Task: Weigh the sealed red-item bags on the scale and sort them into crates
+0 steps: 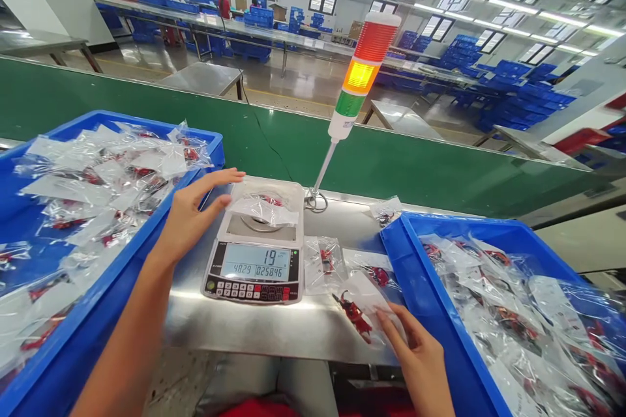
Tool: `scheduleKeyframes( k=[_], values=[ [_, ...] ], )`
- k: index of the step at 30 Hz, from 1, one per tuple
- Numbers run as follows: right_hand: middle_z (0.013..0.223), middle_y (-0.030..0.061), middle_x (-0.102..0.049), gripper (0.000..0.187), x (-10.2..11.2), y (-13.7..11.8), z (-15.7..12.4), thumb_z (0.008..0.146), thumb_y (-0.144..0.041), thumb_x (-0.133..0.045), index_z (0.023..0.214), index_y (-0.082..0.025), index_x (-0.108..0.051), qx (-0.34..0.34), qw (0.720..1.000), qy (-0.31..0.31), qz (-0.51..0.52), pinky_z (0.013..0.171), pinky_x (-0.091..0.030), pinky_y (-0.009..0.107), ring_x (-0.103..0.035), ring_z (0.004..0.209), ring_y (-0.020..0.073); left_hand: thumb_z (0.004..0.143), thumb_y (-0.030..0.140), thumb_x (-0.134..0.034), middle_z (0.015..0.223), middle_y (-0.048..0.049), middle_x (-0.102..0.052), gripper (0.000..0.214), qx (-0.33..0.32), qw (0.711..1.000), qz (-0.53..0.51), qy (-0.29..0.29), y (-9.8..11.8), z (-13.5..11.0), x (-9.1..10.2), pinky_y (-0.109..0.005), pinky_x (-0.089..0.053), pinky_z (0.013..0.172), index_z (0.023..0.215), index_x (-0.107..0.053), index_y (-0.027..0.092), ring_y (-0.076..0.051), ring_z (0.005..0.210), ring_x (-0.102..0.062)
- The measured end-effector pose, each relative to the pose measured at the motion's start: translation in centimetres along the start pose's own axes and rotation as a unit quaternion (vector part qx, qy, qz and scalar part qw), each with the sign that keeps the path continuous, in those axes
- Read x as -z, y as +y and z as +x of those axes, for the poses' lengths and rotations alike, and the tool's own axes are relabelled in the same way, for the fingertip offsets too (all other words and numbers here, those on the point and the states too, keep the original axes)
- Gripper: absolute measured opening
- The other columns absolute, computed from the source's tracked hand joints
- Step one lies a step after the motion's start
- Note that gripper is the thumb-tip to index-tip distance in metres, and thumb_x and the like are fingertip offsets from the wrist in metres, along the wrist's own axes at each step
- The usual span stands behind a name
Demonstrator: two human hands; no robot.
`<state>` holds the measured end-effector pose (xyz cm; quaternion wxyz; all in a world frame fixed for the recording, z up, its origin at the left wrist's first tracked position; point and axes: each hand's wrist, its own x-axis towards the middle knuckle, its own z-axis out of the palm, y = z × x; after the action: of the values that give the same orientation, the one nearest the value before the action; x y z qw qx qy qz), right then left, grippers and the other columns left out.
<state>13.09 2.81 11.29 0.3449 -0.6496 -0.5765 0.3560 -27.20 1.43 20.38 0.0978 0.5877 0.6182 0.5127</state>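
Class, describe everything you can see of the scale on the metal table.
The scale is boxy, with a pale body, apparently plastic, and a grey metal-looking plate on top. Its dark front has a lit screen showing 19 above smaller digits, with keys below. It rests on the table; a clear bag with red contents lies on the plate. The left hand is at the scale's far left corner, contact unclear.

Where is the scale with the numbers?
In the head view, the scale sits a little left of centre on the metal table, with the left hand at its upper left edge.
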Motion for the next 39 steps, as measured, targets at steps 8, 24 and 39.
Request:
scheduleKeyframes(
  k=[8, 24, 39],
  values=[
    [0.092, 0.0071, -0.081, 0.051, -0.2, -0.3, -0.1, 0.066, -0.065, -0.075, 0.086, -0.019, -0.082, -0.002, 1.000, 0.007, 0.001, 0.066, -0.056, 0.026, -0.072, 0.078, 0.0249, 0.092, 0.060, -0.062, 0.137, -0.0061, -0.067, 0.052, -0.046, 0.989, 0.070, -0.119, -0.2, -0.8, -1.4, -0.053, -0.035, 0.123, 0.130, -0.064, 0.024, -0.028, 0.141, -0.050],
    [0.093, 0.0074, -0.081, 0.048, -0.4, -0.3, -0.1, 0.068, -0.061, -0.075, 0.087, -0.018, -0.083, 0.014, 1.000, 0.003, 0.004, 0.065, -0.058, 0.025, -0.072, 0.075, 0.0237, 0.095, 0.058, -0.058, 0.138, -0.0036, -0.066, 0.048, -0.049, 0.986, 0.073, -0.145, -0.5, -1.0, -2.1, -0.053, -0.036, 0.122, 0.131, -0.062, 0.027, -0.026, 0.144, -0.046],
    [0.085, 0.0079, -0.080, 0.047, -1.1, -1.4, 0.7, 0.067, -0.061, -0.075, 0.082, -0.018, -0.082, 0.048, 0.998, 0.007, 0.029, 0.062, -0.058, 0.027, -0.071, 0.072, 0.0248, 0.097, 0.039, -0.048, 0.102, -0.0045, -0.078, 0.030, -0.073, 0.984, 0.139, -0.083, -3.2, 1.0, -4.0, -0.041, -0.053, 0.103, 0.088, -0.072, 0.023, -0.024, 0.108, -0.069]
  ],
)
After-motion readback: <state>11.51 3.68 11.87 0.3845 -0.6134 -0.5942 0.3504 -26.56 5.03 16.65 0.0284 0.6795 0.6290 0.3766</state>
